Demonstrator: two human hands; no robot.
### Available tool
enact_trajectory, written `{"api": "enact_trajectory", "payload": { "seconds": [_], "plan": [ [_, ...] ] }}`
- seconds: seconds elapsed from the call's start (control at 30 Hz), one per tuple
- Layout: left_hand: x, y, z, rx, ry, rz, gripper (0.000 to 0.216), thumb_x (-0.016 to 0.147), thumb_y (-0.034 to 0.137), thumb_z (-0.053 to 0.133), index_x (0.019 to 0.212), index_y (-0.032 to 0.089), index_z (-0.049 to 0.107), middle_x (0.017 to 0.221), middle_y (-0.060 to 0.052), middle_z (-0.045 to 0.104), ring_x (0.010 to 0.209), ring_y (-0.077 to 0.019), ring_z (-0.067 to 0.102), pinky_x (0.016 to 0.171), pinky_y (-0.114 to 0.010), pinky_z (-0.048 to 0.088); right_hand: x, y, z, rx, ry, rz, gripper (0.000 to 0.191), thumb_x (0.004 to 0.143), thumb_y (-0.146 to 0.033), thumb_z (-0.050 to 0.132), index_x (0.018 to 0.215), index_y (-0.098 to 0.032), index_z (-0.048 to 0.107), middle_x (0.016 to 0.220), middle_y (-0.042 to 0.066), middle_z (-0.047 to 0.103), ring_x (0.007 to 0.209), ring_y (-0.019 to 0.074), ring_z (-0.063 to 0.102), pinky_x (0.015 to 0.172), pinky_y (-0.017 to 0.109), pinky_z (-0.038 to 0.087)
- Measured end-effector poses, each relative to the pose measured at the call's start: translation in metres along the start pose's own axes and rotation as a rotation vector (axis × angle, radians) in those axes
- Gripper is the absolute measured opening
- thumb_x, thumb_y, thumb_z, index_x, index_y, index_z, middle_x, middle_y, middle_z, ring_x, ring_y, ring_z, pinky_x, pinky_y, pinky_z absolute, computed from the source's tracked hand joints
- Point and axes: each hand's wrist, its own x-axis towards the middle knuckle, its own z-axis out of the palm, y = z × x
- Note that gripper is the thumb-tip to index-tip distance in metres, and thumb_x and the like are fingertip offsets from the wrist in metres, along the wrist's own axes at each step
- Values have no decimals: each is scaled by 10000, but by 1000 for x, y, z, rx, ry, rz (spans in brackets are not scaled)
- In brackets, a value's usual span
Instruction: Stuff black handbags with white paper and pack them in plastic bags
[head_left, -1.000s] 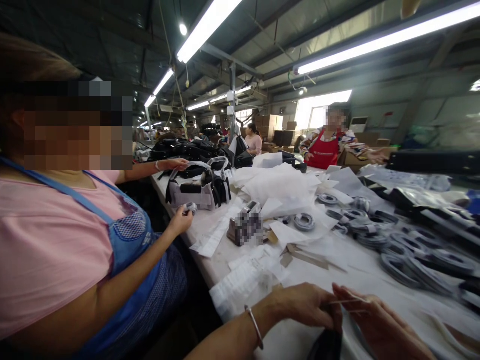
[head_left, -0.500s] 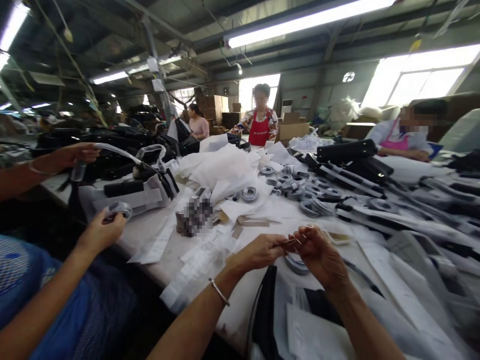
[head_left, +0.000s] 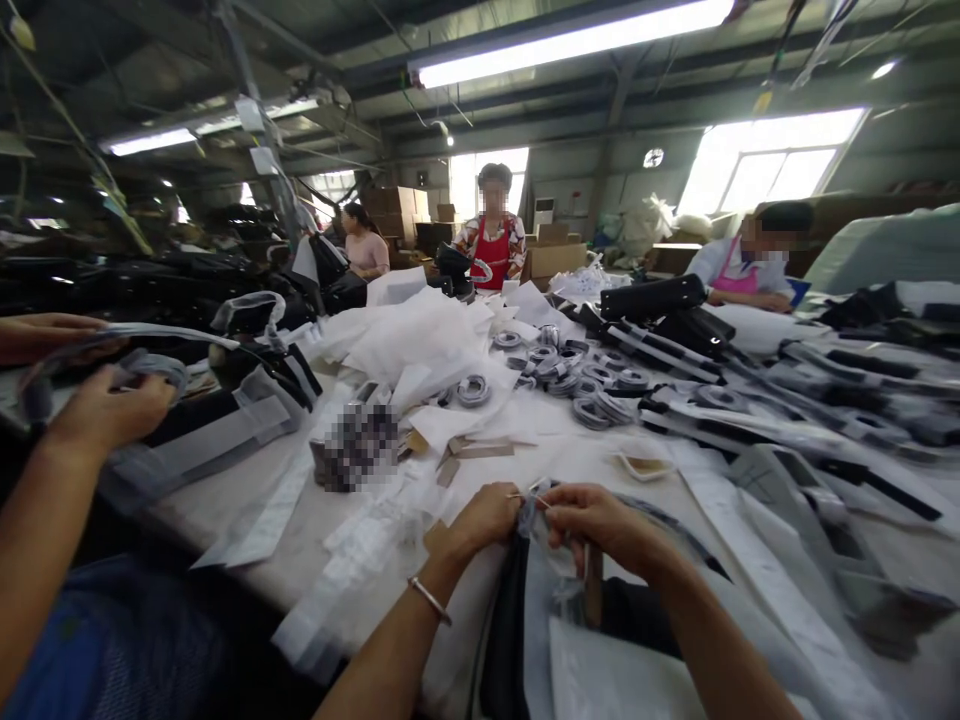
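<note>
My left hand [head_left: 491, 515], a metal bangle [head_left: 430, 600] on its wrist, is closed in a pinch at the top of a black bag [head_left: 504, 620]. My right hand [head_left: 596, 520] is closed too, its fingertips on a thin pale tie [head_left: 541, 500] beside clear plastic wrap [head_left: 529, 515]. The far end of the tie lies close to my left fingertips. A brown strip [head_left: 592, 585] hangs below my right palm. White sheet wrapping [head_left: 592, 670] covers part of the bag, and a grey wrapped strap [head_left: 667, 520] curves behind my right hand.
At left, a co-worker's hands [head_left: 112, 405] hold a grey wrapped strap beside another bag [head_left: 202, 440]. Coiled straps [head_left: 562, 370], white paper [head_left: 427, 335], a blurred-out stack [head_left: 356, 445], a small tray [head_left: 643, 465] and a grey tape dispenser [head_left: 817, 530] lie about. More people work across the table.
My hands have come down from above the table to the top of the bag, bringing the thin tie to the wrap. The view has swung right. The co-worker's hands have drawn closer together.
</note>
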Motion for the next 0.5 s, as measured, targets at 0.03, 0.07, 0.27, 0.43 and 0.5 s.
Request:
{"api": "enact_trajectory", "payload": {
  "seconds": [0.03, 0.07, 0.27, 0.43, 0.5],
  "plan": [
    [-1, -3, 1, -41, -26, -20, 211, 777, 214, 516, 901, 159, 677, 727, -35, 633, 724, -195, 622, 657, -288, 498, 5, 5, 3, -100, 26, 53, 238, 709, -325, 706, 879, -164, 666, 628, 3, 689, 355, 96, 530, 323, 175, 339],
    [-2, -5, 1, -84, -50, -37, 278, 774, 226, 504, 983, 155, 673, 711, -23, 626, 669, -178, 611, 609, -272, 487, 10, 10, 5, -186, 49, 98, 187, 699, -278, 665, 853, -172, 663, 597, -3, 683, 349, 109, 535, 319, 180, 325],
    [-5, -13, 8, -280, -106, -3, 390, 708, 344, 594, 1007, 116, 700, 683, 0, 609, 551, -111, 526, 553, -226, 419, 24, 32, 10, -491, 177, 55, 140, 627, -142, 496, 550, -205, 595, 482, -13, 622, 357, 125, 513, 365, 209, 347],
    [-6, -15, 8, -355, -131, 207, 330, 679, 277, 657, 960, 130, 748, 831, -34, 713, 796, -184, 633, 790, -285, 475, 33, 40, 18, -657, 261, -173, 226, 629, -124, 524, 689, -204, 727, 738, 49, 749, 811, 232, 705, 702, 262, 504],
    [-8, -16, 4, -325, -192, 295, 319, 705, 265, 650, 979, 143, 758, 869, -35, 731, 862, -206, 646, 832, -296, 475, 37, 40, 23, -602, 217, -209, 247, 657, -148, 528, 748, -200, 752, 776, 49, 751, 873, 242, 697, 790, 285, 506]
  ]
}}
